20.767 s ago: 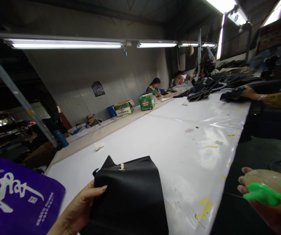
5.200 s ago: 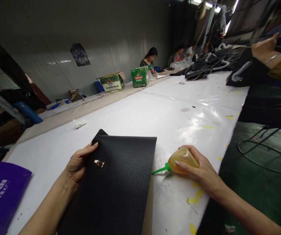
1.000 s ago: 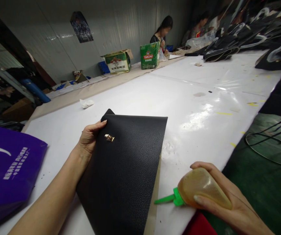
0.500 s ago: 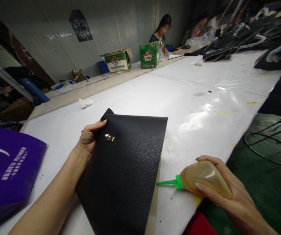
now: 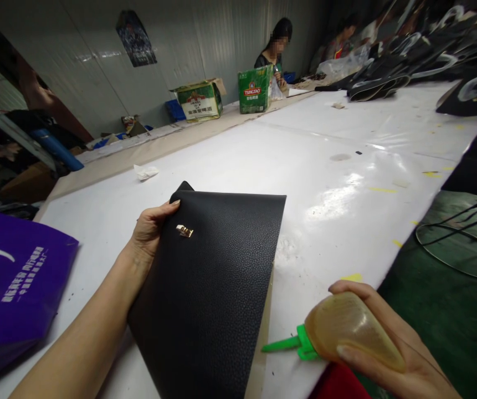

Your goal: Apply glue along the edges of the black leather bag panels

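Observation:
My left hand (image 5: 152,227) grips the upper left edge of a black grained leather piece (image 5: 217,277), thumb on its face beside a small gold metal fitting (image 5: 185,230). The piece is held tilted over the white table. In my right hand (image 5: 396,338) is a squeeze bottle (image 5: 350,330) of amber liquid. Its green nozzle (image 5: 283,344) points left, with the tip at the pale strip (image 5: 261,349) along the leather's right edge. Whether liquid is coming out cannot be made out.
A purple bag (image 5: 18,288) stands at the left. Crumpled white paper (image 5: 145,172) lies on the white table (image 5: 238,160). Farther off are two cartons (image 5: 255,91), a seated person (image 5: 277,52) and black pieces (image 5: 383,77) piled at the right.
My right hand has moved down along the leather's right edge with the bottle, and the nozzle tip sits lower. My left hand keeps its grip on the leather, almost unmoved.

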The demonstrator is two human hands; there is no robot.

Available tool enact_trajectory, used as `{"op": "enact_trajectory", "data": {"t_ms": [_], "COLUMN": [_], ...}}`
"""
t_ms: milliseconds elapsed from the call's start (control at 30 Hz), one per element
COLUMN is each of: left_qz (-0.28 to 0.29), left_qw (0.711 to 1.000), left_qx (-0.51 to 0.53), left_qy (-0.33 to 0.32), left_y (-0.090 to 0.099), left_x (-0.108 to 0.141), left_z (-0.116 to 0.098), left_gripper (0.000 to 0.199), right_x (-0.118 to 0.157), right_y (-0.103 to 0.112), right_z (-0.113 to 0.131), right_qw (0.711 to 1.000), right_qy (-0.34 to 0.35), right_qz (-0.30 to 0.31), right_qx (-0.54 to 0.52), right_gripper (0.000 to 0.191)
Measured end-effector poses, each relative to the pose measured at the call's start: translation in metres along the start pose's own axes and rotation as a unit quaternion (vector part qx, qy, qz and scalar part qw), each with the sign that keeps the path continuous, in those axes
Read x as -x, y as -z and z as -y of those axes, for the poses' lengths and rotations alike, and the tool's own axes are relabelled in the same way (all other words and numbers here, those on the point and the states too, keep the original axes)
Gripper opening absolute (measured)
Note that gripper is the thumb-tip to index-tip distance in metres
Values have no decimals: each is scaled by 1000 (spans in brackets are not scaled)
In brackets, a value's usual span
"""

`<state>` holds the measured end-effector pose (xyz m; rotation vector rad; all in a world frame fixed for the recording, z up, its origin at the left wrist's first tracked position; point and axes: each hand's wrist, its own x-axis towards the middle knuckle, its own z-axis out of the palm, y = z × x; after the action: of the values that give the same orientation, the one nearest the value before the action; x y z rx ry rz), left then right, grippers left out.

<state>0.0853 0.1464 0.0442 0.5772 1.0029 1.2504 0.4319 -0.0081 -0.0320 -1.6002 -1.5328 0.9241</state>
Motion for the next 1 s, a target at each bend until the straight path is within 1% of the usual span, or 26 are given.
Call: {"op": "enact_trajectory", "data": {"t_ms": [67, 167, 267, 333, 500, 533, 667, 733, 833, 900, 1000], "left_qz": [2, 12, 24, 18, 4, 5, 14, 15, -1, -7, 8], "left_qw": [1000, 1000, 1000, 1000, 1000, 1000, 1000, 1000, 1000, 1000, 1000], "left_qx": [3, 4, 2, 4, 14, 15, 9, 8, 8, 8, 4], "left_qy": [-3, -5, -1, 2, 8, 8, 9, 7, 5, 0, 0], "left_y": [0, 0, 1, 2, 3, 3, 2, 1, 1, 1, 0], "left_x": [0, -1, -1, -1, -1, -1, -1, -1, -1, -1, -1], "left_z": [0, 0, 0, 0, 0, 0, -1, -1, 0, 0, -1], "left_gripper": [21, 21, 21, 21, 25, 26, 22, 20, 21, 21, 22], "right_x": [1, -6, -12, -11, -4, -4, -7, -4, 2, 5, 7], "right_y": [1, 6, 10, 10, 8, 8, 7, 4, -1, -2, -3], "right_z": [-1, -1, 0, -3, -11, -11, -7, -5, -3, -2, 0], "right_qw": [1000, 999, 999, 999, 996, 996, 999, 999, 998, 998, 997], "right_qy": [9, 30, 33, 34, 52, 53, 36, 20, -8, -10, -16], "right_qz": [0, 7, -4, -6, 72, 76, 27, 27, 35, 31, 22], "right_qx": [8, 20, 19, 21, 20, 17, 4, -15, -50, -56, -71], "right_gripper": [51, 51, 50, 48, 50, 50, 48, 50, 51, 50, 51]}}
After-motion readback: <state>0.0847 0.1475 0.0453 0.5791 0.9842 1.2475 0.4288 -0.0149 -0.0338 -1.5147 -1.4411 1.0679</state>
